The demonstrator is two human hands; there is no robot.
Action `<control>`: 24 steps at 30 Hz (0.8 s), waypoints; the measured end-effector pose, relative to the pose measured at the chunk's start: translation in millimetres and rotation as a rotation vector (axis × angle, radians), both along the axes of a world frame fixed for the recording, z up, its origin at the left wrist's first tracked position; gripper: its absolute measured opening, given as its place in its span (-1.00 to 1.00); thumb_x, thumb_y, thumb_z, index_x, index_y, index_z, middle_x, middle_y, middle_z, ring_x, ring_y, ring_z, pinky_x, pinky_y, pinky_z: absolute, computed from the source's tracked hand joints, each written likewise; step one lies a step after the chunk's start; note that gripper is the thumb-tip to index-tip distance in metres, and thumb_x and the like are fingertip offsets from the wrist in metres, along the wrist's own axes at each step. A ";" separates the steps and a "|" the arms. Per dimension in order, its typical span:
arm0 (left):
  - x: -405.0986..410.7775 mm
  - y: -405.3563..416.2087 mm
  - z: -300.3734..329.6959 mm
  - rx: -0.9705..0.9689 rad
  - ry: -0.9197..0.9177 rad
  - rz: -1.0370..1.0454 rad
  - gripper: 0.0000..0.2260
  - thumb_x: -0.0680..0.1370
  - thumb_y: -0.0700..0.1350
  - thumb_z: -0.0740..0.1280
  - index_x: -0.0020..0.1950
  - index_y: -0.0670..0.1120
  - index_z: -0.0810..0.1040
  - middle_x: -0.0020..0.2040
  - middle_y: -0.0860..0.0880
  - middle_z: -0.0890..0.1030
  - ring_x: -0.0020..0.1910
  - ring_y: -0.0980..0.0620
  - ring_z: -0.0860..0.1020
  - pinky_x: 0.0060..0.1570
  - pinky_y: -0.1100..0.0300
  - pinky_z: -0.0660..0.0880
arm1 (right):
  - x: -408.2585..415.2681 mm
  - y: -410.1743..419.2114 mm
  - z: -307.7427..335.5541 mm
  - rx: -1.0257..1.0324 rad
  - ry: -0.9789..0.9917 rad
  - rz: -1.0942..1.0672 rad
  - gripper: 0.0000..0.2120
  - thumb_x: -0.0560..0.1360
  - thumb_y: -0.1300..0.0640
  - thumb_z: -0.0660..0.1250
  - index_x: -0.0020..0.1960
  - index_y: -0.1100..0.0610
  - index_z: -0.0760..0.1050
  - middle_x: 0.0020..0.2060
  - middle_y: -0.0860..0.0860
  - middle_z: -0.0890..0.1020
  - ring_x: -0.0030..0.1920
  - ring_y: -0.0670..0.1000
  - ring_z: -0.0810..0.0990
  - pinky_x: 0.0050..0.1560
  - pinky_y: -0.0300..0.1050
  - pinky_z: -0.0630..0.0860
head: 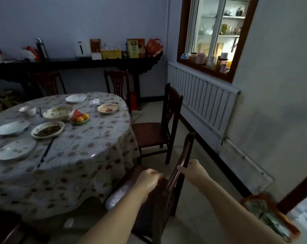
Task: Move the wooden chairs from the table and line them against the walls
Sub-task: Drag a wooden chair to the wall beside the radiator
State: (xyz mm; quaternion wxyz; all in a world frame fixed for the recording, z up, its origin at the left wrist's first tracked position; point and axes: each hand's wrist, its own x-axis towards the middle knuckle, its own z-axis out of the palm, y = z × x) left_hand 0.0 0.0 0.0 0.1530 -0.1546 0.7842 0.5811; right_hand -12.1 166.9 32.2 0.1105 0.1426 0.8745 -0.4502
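Here both hands are on the top rail of the nearest chair [168, 189], which stands at the near right of the round table [96, 155] with its seat toward the cloth; the left hand [149, 180] is curled into a fist over the near end of the rail, and the right hand [193, 170] is wrapped round the rail further along, fingers closed on the wood; holding at two spots along the back probably gives control over tilt and swing, so the chair can be drawn back without catching the tablecloth.

A second chair [159, 127] stands just beyond it on the right, seat tucked partly under the table edge, its back toward the radiator [202, 101] on the right wall; two more chairs, one [116, 83] at the far side and another [48, 83] at the far left, sit between the table and the dark sideboard [79, 62] along the far wall; a further dark wooden piece shows at the near left corner, too cut off to name.

The table carries used plates [15, 148] and a fruit dish [79, 118], so a bumped edge could rattle them; judging by this, the job is at its start, with the gripped chair likely first to go to the right wall, where the floor beside the radiator looks free.
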 end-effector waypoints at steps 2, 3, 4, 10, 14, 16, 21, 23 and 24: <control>-18.0 6.5 -5.3 -0.008 0.005 0.030 -0.89 0.52 -0.08 0.35 -0.01 -0.08 0.54 -0.17 -0.03 0.56 -0.19 0.03 0.50 -0.30 0.23 0.36 | -21.7 3.7 -4.9 -0.015 -0.037 0.003 -0.39 0.47 -0.02 0.36 0.40 0.21 0.24 0.24 0.14 0.50 0.17 0.11 0.53 0.01 -0.08 0.48; -23.4 7.7 -7.6 -0.022 -0.004 0.030 -0.93 0.51 -0.08 0.36 -0.07 -0.06 0.53 -0.22 0.00 0.56 -0.22 0.04 0.49 -0.34 0.23 0.35 | -29.3 4.8 -5.3 -0.023 -0.063 -0.002 -0.37 0.46 -0.03 0.36 0.40 0.21 0.23 0.26 0.16 0.48 0.18 0.13 0.53 0.00 -0.08 0.47; -30.2 9.8 -11.8 -0.020 -0.013 0.035 -0.94 0.50 -0.09 0.36 -0.11 -0.04 0.51 -0.26 0.02 0.55 -0.25 0.06 0.48 -0.38 0.24 0.34 | -38.3 6.6 -5.6 -0.043 -0.084 -0.011 -0.36 0.46 -0.02 0.37 0.40 0.22 0.21 0.27 0.17 0.46 0.19 0.14 0.52 0.01 -0.07 0.47; -51.7 27.7 -29.0 -0.050 -0.069 0.006 -0.78 0.52 -0.09 0.35 0.07 -0.19 0.60 -0.06 -0.14 0.63 0.04 -0.13 0.58 0.00 0.13 0.46 | -86.2 15.4 -28.6 -0.038 -0.169 0.021 -0.26 0.44 -0.02 0.38 0.44 0.24 0.10 0.32 0.22 0.37 0.24 0.22 0.47 0.21 0.08 0.47; -57.3 44.3 -36.6 -0.076 -0.170 -0.098 -0.78 0.53 0.01 0.32 -0.04 -0.14 0.61 -0.16 -0.04 0.62 -0.13 -0.01 0.58 -0.05 0.22 0.48 | -112.2 25.1 -48.7 -0.078 -0.194 0.032 -0.33 0.42 0.01 0.41 0.36 0.28 0.20 0.27 0.23 0.44 0.24 0.22 0.48 0.25 0.10 0.46; -58.1 51.7 -40.5 -0.112 -0.208 -0.082 -0.82 0.49 0.06 0.36 -0.14 -0.04 0.60 -0.22 0.03 0.64 -0.24 0.10 0.59 -0.26 0.42 0.52 | -122.8 30.8 -56.9 -0.107 -0.216 0.033 -0.34 0.42 0.02 0.41 0.35 0.28 0.20 0.25 0.22 0.48 0.22 0.22 0.50 0.22 0.09 0.48; -66.9 63.7 -47.3 -0.165 -0.264 -0.113 -0.87 0.43 0.07 0.42 -0.13 0.06 0.55 -0.11 0.02 0.66 -0.16 0.10 0.63 -0.11 0.24 0.56 | -138.0 29.0 -76.2 -0.243 -0.345 0.015 -0.33 0.42 -0.07 0.39 0.35 0.26 0.23 0.20 0.22 0.54 0.14 0.23 0.57 0.02 0.09 0.55; -71.8 65.9 -49.5 -0.208 -0.276 -0.152 -0.77 0.39 0.04 0.41 0.00 0.01 0.57 -0.02 -0.04 0.67 -0.03 -0.01 0.64 0.09 0.05 0.55 | -140.2 23.2 -81.6 -0.298 -0.414 0.004 -0.34 0.42 -0.09 0.39 0.34 0.25 0.26 0.13 0.20 0.58 0.03 0.21 0.62 -0.22 -0.02 0.52; -74.2 66.5 -51.0 -0.249 -0.273 -0.174 -0.74 0.35 0.02 0.38 0.01 0.02 0.58 -0.02 -0.03 0.67 -0.01 -0.02 0.62 0.11 0.03 0.54 | -141.5 19.8 -84.9 -0.325 -0.444 -0.002 -0.34 0.42 -0.09 0.40 0.34 0.26 0.26 0.11 0.20 0.60 0.00 0.20 0.63 -0.25 -0.03 0.51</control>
